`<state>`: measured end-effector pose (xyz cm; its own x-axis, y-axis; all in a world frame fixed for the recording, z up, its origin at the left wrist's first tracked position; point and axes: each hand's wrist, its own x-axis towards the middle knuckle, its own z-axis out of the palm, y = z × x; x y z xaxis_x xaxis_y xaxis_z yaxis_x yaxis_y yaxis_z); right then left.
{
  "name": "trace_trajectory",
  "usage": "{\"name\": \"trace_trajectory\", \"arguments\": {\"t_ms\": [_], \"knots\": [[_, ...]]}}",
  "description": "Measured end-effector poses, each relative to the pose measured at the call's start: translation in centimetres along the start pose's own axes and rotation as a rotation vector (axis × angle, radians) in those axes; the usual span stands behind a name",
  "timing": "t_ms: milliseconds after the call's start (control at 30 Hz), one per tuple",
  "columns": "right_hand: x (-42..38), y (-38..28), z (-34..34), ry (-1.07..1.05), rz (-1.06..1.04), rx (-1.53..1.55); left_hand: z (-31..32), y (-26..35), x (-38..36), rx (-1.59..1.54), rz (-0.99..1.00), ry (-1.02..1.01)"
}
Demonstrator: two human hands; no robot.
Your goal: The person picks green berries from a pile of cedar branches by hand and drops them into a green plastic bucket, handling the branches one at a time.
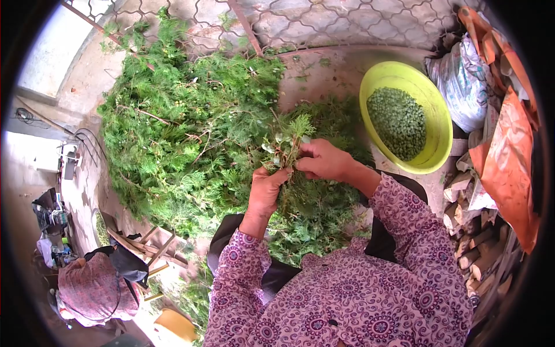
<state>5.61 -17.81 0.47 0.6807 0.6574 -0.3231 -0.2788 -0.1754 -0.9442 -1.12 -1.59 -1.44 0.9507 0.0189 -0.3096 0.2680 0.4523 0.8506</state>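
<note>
Nearest, a purple patterned shirt [358, 295] fills the bottom of the view, its lower part cut off by the frame and hiding most of the dark seat or clothing beneath. Just beyond the cuffs, the left hand [266, 188] is closed on the lower stems of a leafy sprig [281, 149], its curled fingers partly hidden. The right hand [322, 159] is narrow, thumb and fingers pinching the same sprig from the side; which bit they grip is too small to make out. The sprig is held up between them, above a big pile of green branches [185, 127] that covers much of the floor. Right of the pile stands a tilted-looking yellow basin [439, 130] holding small green pieces [398, 122], too fine to identify. Farther right are chopped wood [483, 248], an orange sheet [509, 168] and a pale sack [462, 84]. Off left, another person [95, 286] bends over, hands hidden. Farthest, a metal lattice [347, 23] runs out of view along the top.
</note>
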Motion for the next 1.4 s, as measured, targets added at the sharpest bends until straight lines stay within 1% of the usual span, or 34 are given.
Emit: {"name": "trace_trajectory", "arguments": {"t_ms": [33, 100, 133, 200, 233, 267, 300, 367, 400, 433, 500, 567, 600, 633, 667, 700, 733, 800, 867, 933, 1000, 1067, 1133, 1167, 1233, 1267, 1333, 1367, 1400], "knots": [[-0.2, -0.2, -0.4, 0.003, -0.001, 0.001, 0.0, 0.1, -0.2, -0.016, -0.035, -0.016], [-0.6, -1.0, -1.3, -0.173, -0.013, 0.032, 0.3, 0.5, -0.4, -0.03, -0.068, -0.033], [-0.5, -0.8, -1.8, -0.172, -0.015, 0.032, 0.5, 0.8, -0.6, 0.003, -0.082, -0.057], [-0.6, -0.5, -2.3, -0.337, 0.149, 0.361, 0.3, 0.9, -0.5, 0.037, -0.099, -0.08], [-1.0, -0.9, -2.5, -0.337, 0.149, 0.361, -0.2, 0.8, -0.4, -0.034, -0.136, -0.034], [-1.7, -1.6, -2.8, -0.275, 0.11, 0.398, -0.5, 0.7, -0.2, -0.105, -0.173, 0.011], [-2.3, -2.3, -3.0, -0.213, 0.071, 0.435, -0.5, 0.8, -0.2, -0.035, -0.13, 0.054], [-2.5, -2.4, -5.4, -0.117, -0.146, 0.507, -1.3, 0.6, 0.1, -0.024, -0.162, 0.078], [-2.7, -2.8, -6.6, 0.015, -0.198, 0.611, -1.5, 0.4, 0.2, -0.014, -0.194, 0.101], [-3.2, -3.4, -8.3, 0.058, -0.291, 0.596, -1.1, 0.7, 0.1, -0.015, -0.193, 0.102], [-5.0, -4.7, -10.4, 0.483, -0.326, 0.45, 0.0, 1.5, -0.2, -0.002, -0.137, 0.05], [-5.1, -2.4, -14.1, 0.896, -0.314, -0.062, 0.1, 1.5, -0.3, -0.001, -0.121, 0.05], [-5.2, -1.1, -15.5, 0.9, -0.312, -0.063, 0.3, 1.4, -0.3, 0.0, -0.109, 0.048], [-5.4, 0.4, -17.0, 1.048, -0.358, -0.488, 0.3, 1.2, -0.2, -0.001, -0.111, 0.042], [-5.5, 1.6, -18.0, 1.169, -0.395, -0.923, 0.0, 0.9, 0.0, 0.025, -0.088, -0.004], [-5.6, 0.9, -17.7, 1.258, -0.423, -1.369, -0.1, 0.8, 0.2, 0.051, -0.062, -0.049], [-5.6, 0.4, -17.3, 1.26, -0.426, -1.37, -0.1, 0.6, 0.3, 0.05, -0.059, -0.05], [-5.5, -1.3, -14.6, 0.795, -0.126, -0.91, 0.1, 0.4, 0.4, 0.078, -0.076, -0.056], [-5.1, -3.3, -10.0, 0.462, -0.191, -0.596, 0.3, 0.0, 0.5, 0.088, -0.083, -0.056], [-4.2, -3.7, -6.8, 0.253, -0.222, -0.499, 0.6, -0.1, 0.7, 0.101, -0.092, -0.058], [-3.2, -3.8, -4.8, 0.225, -0.212, -0.438, 0.9, -0.2, 0.7, 0.113, -0.104, -0.058], [-2.7, -3.5, -4.5, 0.197, -0.2, -0.377, 0.9, -0.5, 0.7, 0.113, -0.112, -0.055], [-2.2, -3.4, -4.7, 0.193, -0.166, -0.588, 0.8, -0.5, 0.8, 0.111, -0.117, -0.054], [-2.0, -3.2, -4.9, 0.193, -0.166, -0.588, 0.8, -0.5, 0.8, 0.118, -0.12, -0.053], [-1.8, -3.1, -5.2, 0.137, -0.167, -0.446, 0.7, -0.4, 0.7, 0.124, -0.122, -0.05], [-2.0, -3.3, -5.1, 0.136, -0.166, -0.445, 0.7, -0.2, 0.6, 0.12, -0.137, -0.072], [-2.6, -4.3, -4.7, 0.115, 0.026, 0.103, 0.9, 0.1, 0.4, 0.117, -0.151, -0.095], [-2.5, -4.0, -4.8, 0.115, 0.026, 0.102, 1.1, 0.2, 0.3, 0.102, -0.149, -0.106], [-2.3, -3.3, -5.0, 0.05, 0.009, 0.197, 1.2, 0.2, 0.2, 0.086, -0.146, -0.116]]}}
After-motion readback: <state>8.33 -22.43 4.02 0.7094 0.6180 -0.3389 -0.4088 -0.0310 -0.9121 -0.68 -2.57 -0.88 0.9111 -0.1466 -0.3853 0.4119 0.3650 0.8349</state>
